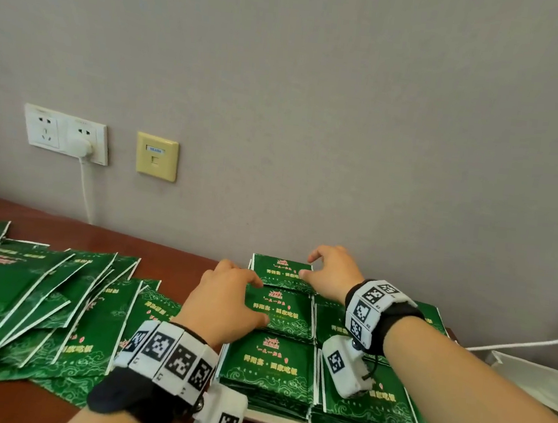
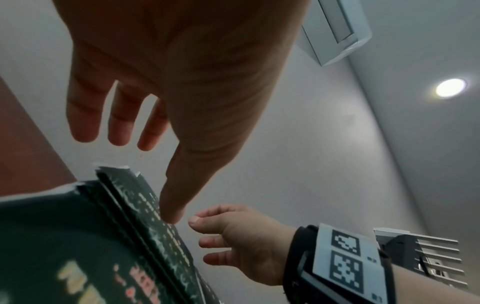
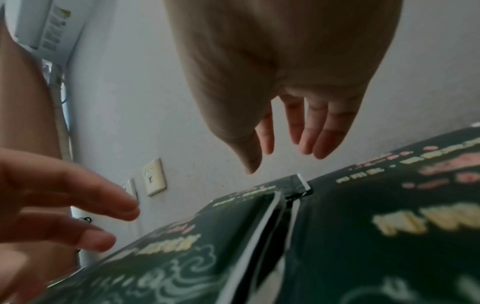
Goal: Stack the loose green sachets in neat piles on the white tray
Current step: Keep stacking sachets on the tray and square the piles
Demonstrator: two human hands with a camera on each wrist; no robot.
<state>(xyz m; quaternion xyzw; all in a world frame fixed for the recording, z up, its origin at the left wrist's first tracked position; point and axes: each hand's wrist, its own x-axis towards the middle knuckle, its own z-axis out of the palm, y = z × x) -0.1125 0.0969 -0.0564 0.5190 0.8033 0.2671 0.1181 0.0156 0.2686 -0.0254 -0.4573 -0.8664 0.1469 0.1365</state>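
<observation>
Several piles of green sachets stand in two columns on the white tray (image 1: 276, 419). My left hand (image 1: 227, 299) lies open over the middle pile (image 1: 285, 313) of the left column; in the left wrist view its thumb (image 2: 171, 216) touches a sachet's top face (image 2: 145, 205). My right hand (image 1: 329, 271) is at the right edge of the far pile (image 1: 280, 271), fingers relaxed and holding nothing, as the right wrist view shows (image 3: 272, 102). A heap of loose sachets (image 1: 38, 296) is spread over the table to the left.
The brown wooden table (image 1: 169, 258) runs along a grey wall. A double socket with a plug and cable (image 1: 67, 134) and a beige data socket (image 1: 156, 156) sit low on the wall. A white cable (image 1: 515, 343) and white paper (image 1: 528, 379) lie right of the tray.
</observation>
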